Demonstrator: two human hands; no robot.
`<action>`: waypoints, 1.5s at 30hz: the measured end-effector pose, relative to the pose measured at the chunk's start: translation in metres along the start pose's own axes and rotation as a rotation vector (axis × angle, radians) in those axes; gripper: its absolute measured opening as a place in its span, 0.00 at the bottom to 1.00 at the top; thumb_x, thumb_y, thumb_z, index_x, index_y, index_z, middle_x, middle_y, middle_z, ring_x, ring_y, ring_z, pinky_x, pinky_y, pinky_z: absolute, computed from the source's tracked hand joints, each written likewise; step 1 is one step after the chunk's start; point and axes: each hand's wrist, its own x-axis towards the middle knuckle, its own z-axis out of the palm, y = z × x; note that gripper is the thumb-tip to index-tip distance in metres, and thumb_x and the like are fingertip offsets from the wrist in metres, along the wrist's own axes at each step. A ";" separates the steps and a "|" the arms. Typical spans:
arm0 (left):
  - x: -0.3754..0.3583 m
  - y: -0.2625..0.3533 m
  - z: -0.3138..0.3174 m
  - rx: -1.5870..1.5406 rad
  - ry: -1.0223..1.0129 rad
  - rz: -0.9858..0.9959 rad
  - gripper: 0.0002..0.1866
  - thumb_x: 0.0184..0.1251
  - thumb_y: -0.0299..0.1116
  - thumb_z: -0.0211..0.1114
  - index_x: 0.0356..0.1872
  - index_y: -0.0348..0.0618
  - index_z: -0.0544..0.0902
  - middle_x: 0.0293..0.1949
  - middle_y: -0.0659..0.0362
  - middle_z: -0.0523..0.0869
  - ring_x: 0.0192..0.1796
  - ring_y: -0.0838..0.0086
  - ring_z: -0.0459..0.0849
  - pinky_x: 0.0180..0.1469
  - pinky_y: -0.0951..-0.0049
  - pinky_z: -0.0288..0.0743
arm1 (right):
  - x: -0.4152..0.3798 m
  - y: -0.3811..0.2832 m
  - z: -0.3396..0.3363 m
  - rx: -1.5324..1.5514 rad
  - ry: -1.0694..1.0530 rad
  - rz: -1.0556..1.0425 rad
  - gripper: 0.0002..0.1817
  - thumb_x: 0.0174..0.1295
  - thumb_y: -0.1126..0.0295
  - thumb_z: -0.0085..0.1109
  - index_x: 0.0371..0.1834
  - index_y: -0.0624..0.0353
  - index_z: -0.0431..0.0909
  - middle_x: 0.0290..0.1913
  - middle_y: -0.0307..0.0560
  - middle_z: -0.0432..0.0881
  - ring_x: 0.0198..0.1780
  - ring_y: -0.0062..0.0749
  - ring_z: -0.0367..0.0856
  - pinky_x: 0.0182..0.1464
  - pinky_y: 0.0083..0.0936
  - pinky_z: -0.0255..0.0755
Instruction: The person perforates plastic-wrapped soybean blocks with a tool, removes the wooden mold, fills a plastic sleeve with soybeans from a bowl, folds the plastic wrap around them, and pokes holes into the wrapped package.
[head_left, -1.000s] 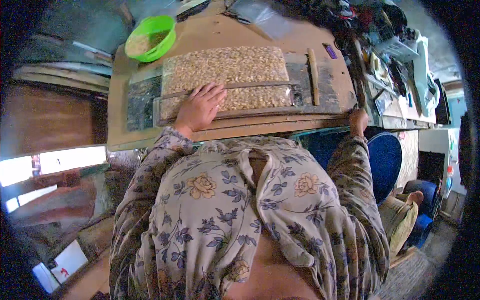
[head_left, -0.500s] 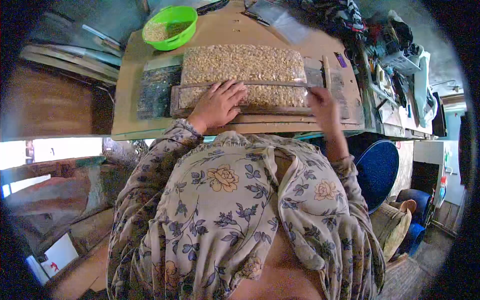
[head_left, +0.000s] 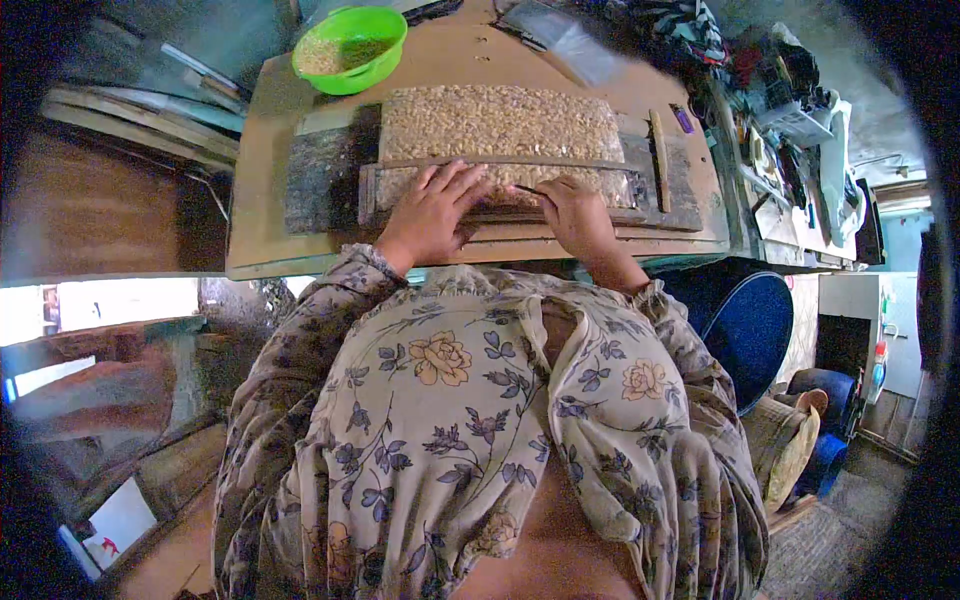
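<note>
A wide slab of pale, nubbly pieces [head_left: 500,120] lies on a dark worn board [head_left: 325,180]. Across its near part runs a thin wooden strip [head_left: 520,163], part of what looks like a narrow wooden frame. My left hand [head_left: 432,213] rests over the strip and the slab's near part, fingers spread. Right of it, my right hand [head_left: 578,212] is closed round a thin dark tool [head_left: 528,190] that points left, low over the slab's near part. Whether the tool touches the slab is hard to tell.
A green bowl [head_left: 388,66] with similar pale pieces stands at the back left of the table [head_left: 265,120]. A wooden stick [head_left: 659,160] and a small purple item [head_left: 683,119] lie at the right. Clear plastic [head_left: 580,50] is at the back, a blue barrel [head_left: 752,340] below right.
My right hand has moved left from the strip's right end to near my left hand. My left hand stays spread on the strip. The view has shifted slightly.
</note>
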 end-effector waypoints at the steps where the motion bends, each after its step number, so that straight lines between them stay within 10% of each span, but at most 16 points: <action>1: -0.001 -0.001 0.000 0.024 -0.014 0.003 0.32 0.49 0.43 0.59 0.58 0.49 0.63 0.60 0.59 0.63 0.63 0.62 0.58 0.63 0.58 0.48 | 0.001 -0.002 -0.001 0.001 -0.039 0.028 0.09 0.53 0.69 0.50 0.35 0.58 0.75 0.33 0.52 0.76 0.34 0.48 0.75 0.36 0.38 0.71; 23: -0.051 -0.021 -0.015 0.062 -0.007 -0.141 0.33 0.46 0.42 0.60 0.58 0.46 0.63 0.61 0.60 0.60 0.63 0.64 0.56 0.62 0.59 0.50 | 0.024 -0.043 0.010 0.003 -0.063 -0.073 0.09 0.53 0.66 0.47 0.34 0.56 0.74 0.32 0.53 0.76 0.32 0.48 0.77 0.33 0.39 0.73; 37: -0.082 -0.030 -0.022 0.118 -0.012 -0.242 0.20 0.50 0.44 0.57 0.39 0.39 0.78 0.60 0.58 0.62 0.64 0.63 0.54 0.62 0.53 0.47 | 0.047 -0.063 0.027 -0.099 -0.239 -0.127 0.09 0.53 0.66 0.50 0.32 0.59 0.75 0.33 0.51 0.77 0.37 0.47 0.74 0.39 0.38 0.70; 42: -0.091 -0.031 -0.019 0.106 -0.009 -0.268 0.24 0.50 0.45 0.57 0.47 0.41 0.74 0.58 0.58 0.64 0.64 0.61 0.54 0.61 0.49 0.46 | 0.056 -0.074 0.027 0.023 -0.119 -0.242 0.09 0.53 0.66 0.50 0.33 0.58 0.75 0.33 0.51 0.77 0.38 0.47 0.74 0.40 0.38 0.70; 45: -0.094 -0.031 -0.022 0.123 0.050 -0.272 0.27 0.51 0.45 0.57 0.52 0.44 0.71 0.58 0.57 0.65 0.64 0.60 0.53 0.61 0.48 0.46 | 0.068 -0.095 0.023 -0.050 -0.384 0.054 0.09 0.52 0.66 0.50 0.33 0.58 0.76 0.33 0.51 0.76 0.38 0.47 0.74 0.40 0.37 0.70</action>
